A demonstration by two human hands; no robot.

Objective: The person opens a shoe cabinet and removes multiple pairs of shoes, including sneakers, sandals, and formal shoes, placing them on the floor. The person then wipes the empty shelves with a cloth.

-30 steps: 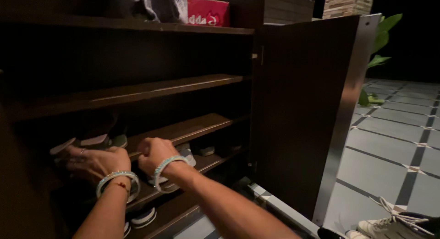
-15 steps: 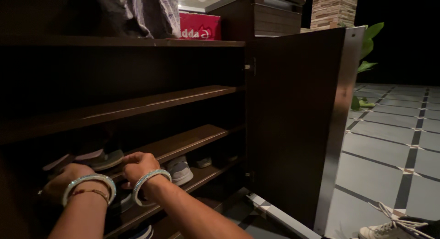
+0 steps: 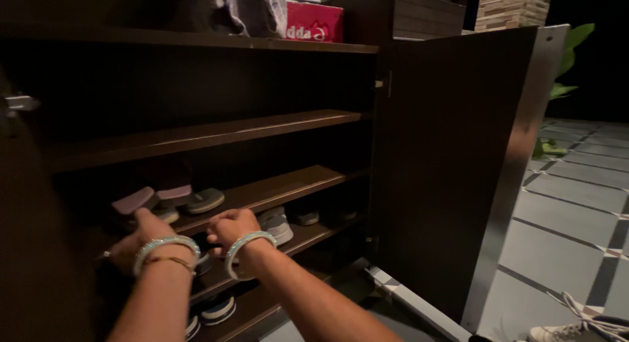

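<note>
The left hand [image 3: 134, 245] reaches into the lower left of the open shoe cabinet [image 3: 196, 44], palm down and fingers spread flat, resting on or just over footwear at the near edge of the third shelf [image 3: 288, 185]. Whether it grips anything cannot be told; the shadow hides the fingertips. A pale beaded bangle [image 3: 164, 247] circles its wrist, and the forearm runs down to the bottom edge of the view.

Just beyond this hand, on the same shelf, lie flat sandals [image 3: 173, 198] with pinkish and grey soles, toes pointing outward.

The right hand [image 3: 230, 225] sits just beside the left, closer to the middle of the cabinet. It is curled into a loose fist, knuckles up, at the front lip of the third shelf. What it holds, if anything, cannot be made out. A matching bangle [image 3: 246, 247] sits on its wrist; the forearm extends diagonally toward the near right.

To the right of that hand, on the shelf below, stands a grey shoe [image 3: 278, 224], with darker pairs farther right in shadow. Beneath the forearms, on the lowest level, dark shoes with white soles [image 3: 216, 310] show.

The second shelf [image 3: 216, 133] is bare in view. On top of the cabinet rests a red box [image 3: 314, 21].

Farther right, the cabinet door [image 3: 458, 171] stands open. Beyond it lies a tiled floor [image 3: 563, 224], with a pale laced sneaker [image 3: 580, 329] at the near right corner.
</note>
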